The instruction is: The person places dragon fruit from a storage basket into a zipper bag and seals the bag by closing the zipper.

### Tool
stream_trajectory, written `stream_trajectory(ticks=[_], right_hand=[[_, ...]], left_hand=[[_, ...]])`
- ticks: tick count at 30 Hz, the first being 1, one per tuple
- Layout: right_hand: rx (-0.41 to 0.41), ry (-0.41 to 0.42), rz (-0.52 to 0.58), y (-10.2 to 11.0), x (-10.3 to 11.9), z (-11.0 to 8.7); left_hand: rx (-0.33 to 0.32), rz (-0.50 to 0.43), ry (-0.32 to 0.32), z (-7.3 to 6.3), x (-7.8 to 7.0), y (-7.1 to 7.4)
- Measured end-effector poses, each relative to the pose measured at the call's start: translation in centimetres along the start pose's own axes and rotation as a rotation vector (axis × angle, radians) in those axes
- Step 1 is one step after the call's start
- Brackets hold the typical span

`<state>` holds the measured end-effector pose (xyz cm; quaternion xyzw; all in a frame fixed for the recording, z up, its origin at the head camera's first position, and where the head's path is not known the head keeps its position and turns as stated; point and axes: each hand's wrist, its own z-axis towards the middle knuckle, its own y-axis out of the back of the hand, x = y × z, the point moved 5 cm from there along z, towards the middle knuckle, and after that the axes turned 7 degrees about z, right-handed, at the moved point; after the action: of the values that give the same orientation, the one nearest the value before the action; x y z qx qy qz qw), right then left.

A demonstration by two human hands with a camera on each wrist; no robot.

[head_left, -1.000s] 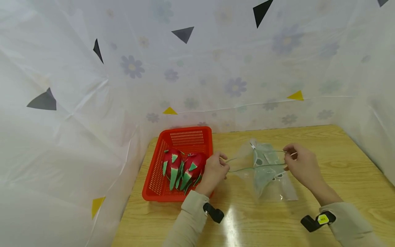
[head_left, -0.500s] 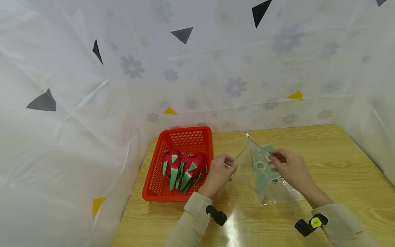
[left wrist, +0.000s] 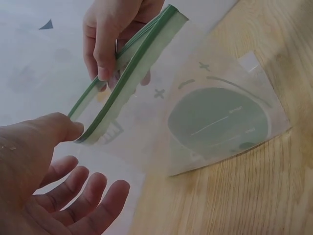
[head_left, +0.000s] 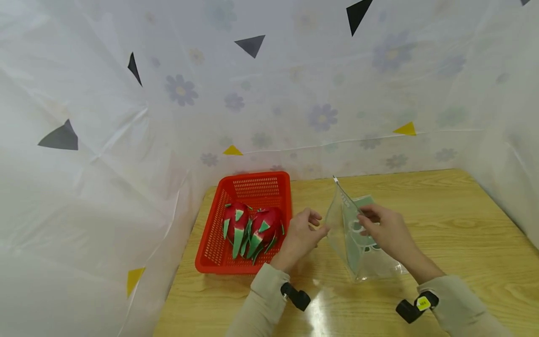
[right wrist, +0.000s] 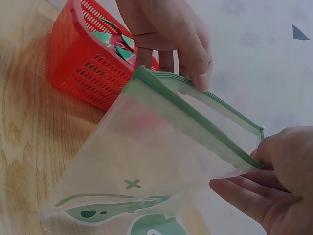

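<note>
Right hand [head_left: 389,234] shifted leftward, pinching bag [head_left: 355,250]; left hand [head_left: 298,238] thumbs rim [right wrist: 195,116], other fingers loose; basket [head_left: 227,270] near table's [head_left: 463,224] left edge.

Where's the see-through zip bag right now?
In the head view, the clear zip bag is right of centre, its mouth open between the person's left hand and right hand, with the red plastic basket to its left.

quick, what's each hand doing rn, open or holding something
Left hand: open, thumb at the mouth of the clear bag.
Right hand: closed, pinching the clear bag at its mouth.
</note>
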<state>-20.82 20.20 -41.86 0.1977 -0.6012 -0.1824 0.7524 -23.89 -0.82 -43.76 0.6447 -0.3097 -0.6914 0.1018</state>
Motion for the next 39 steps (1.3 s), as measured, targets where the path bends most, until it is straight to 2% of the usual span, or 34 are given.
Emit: stream_trajectory(ticks=[9,14,17,21,25,32,36,39], right_hand=[[0.026,0.011,0.020,-0.7,-0.3,0.1],[0.033,0.009,0.032,-0.9,-0.2,0.3],[0.035,0.006,0.031,-1.0,-0.1,0.3],[0.039,0.006,0.034,-1.0,0.0,0.3],[0.043,0.004,0.044,-1.2,-0.1,0.4],[0.045,0.005,0.050,-1.5,-0.1,0.5],[0.044,0.007,0.060,-1.4,-0.2,0.5],[0.044,0.007,0.067,-1.3,-0.2,0.5]], left_hand=[[-0.034,0.029,-0.023,-0.2,0.6,1.4],[-0.156,0.210,-0.064,0.1,1.0,3.8],[-0.243,0.346,-0.050,0.4,1.6,5.5],[-0.310,0.458,0.033,0.6,3.3,7.4],[-0.307,0.528,0.142,0.4,5.1,8.3],[-0.239,0.617,0.266,-0.1,6.9,8.2],[-0.202,0.596,0.338,-0.1,7.9,8.0],[-0.204,0.577,0.364,0.0,8.9,7.8]])
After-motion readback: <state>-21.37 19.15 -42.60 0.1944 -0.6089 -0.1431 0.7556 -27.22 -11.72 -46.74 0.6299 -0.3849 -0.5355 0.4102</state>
